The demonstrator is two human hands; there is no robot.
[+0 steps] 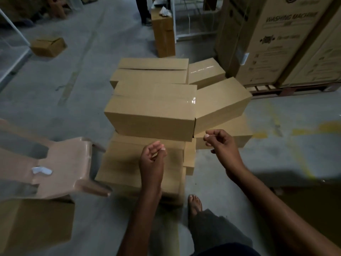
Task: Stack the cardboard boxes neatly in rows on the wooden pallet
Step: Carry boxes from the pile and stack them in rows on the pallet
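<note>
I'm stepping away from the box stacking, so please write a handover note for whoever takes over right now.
Left hand: loosely curled, holds nothing, above the lower boxes.
Right hand: curled; whether it pinches something thin is unclear.
Done: two layers stacked; no pallet visible beneath them.
Left: the angled top box probably needs squaring; a small box lies on the floor, far left.

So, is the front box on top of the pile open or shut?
Shut. The front top box has both flaps lying flat and closed, and glossy tape glints on its top.
</note>
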